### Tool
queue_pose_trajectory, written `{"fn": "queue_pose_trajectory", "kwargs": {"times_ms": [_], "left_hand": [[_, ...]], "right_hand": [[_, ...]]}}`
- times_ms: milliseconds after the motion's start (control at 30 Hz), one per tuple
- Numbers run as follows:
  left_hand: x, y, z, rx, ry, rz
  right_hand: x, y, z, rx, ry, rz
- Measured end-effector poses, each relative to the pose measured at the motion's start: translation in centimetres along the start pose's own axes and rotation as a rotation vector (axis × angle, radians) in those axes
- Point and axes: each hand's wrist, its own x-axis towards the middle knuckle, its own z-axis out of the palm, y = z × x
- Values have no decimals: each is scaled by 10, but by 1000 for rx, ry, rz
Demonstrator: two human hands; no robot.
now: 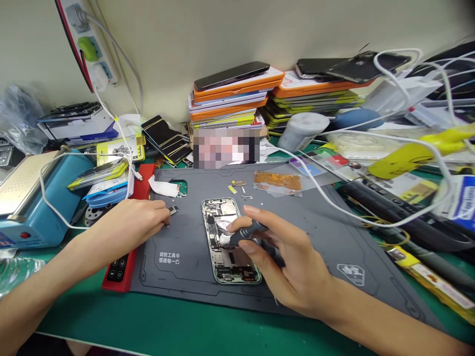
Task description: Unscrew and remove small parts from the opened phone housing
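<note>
An opened phone (232,259) with bare inner parts lies on the dark grey mat (185,291). My right hand (289,252) is over its right side, fingers curled around a dark tool (247,234) whose near end is hidden by the hand. Left of the phone, my left hand (154,215) pinches a small metal part (172,210) at the mat's left side. Another tiny part (166,226) lies just under those fingertips. Small pieces (237,185) and an orange-brown film sheet (277,182) lie behind the phone.
Stacked orange and yellow boxes (237,94) stand at the back. A blue machine (48,198) is at the left, beside a red strip (117,277). White cable (322,193) loops over the right side, near a yellow-handled tool (404,158) and a white bottle (302,129).
</note>
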Motion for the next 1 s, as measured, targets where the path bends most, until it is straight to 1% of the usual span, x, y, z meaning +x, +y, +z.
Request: {"fn": "queue_pose_trajectory", "kwargs": {"times_ms": [167,267,400,533,600,700,800,900,1000], "left_hand": [[1,-6,6,-74,20,-1],[2,-7,6,-130,33,-59],[2,-5,2,-247,44,-162],[-1,-4,0,-279,71,-175],[-3,-4,0,-281,91,-163],[-4,-6,0,-297,89,-138],[-4,-1,-1,-274,118,-111],[-6,15,0,-192,227,-25],[-10,36,9,-141,354,144]], "right_hand": [[-2,0,0,-12,1,11],[-3,1,1,-17,5,11],[-3,1,0,5,22,17],[-3,-1,-2,27,24,32],[-3,-2,-2,30,29,32],[-2,-3,-2,29,27,19],[-2,-3,-2,40,22,6],[-2,-4,-3,67,18,-2],[-2,-4,-3,96,-12,-31]]}}
